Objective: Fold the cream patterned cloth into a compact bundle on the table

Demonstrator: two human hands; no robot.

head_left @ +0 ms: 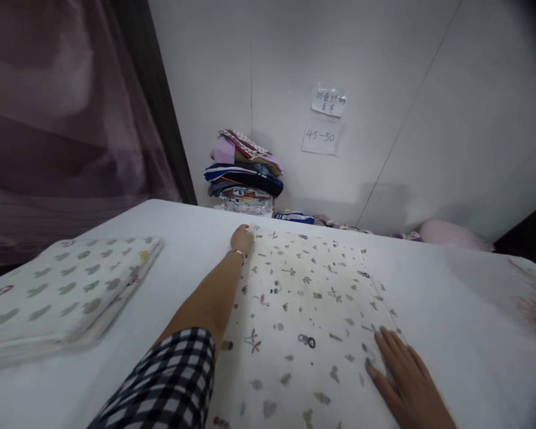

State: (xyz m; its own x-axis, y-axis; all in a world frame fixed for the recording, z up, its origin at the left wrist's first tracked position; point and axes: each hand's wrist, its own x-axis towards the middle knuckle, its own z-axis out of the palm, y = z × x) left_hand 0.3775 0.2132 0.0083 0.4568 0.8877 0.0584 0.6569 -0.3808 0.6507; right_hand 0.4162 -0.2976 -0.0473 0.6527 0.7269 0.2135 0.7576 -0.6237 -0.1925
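A white cloth [304, 298] printed with small palm trees and other little motifs lies spread lengthwise on the table in front of me. My left arm reaches along its left side. At the far left corner my left hand [242, 239] has its fingers curled closed on the cloth's edge; the fingertips are partly hidden. My right hand [406, 375] rests flat on the cloth's right edge near me, fingers stretched and thumb apart. To the left lies a folded white cloth [71, 286] with grey, green and red printed shapes, apart from both hands.
The white table [183, 229] meets a pale wall at the back. Behind its far edge rises a stack of folded clothes [245, 173]. Paper signs [321, 140] hang on the wall. A pink curtain [62, 131] is at left, and a clear plastic bag [527, 292] at right.
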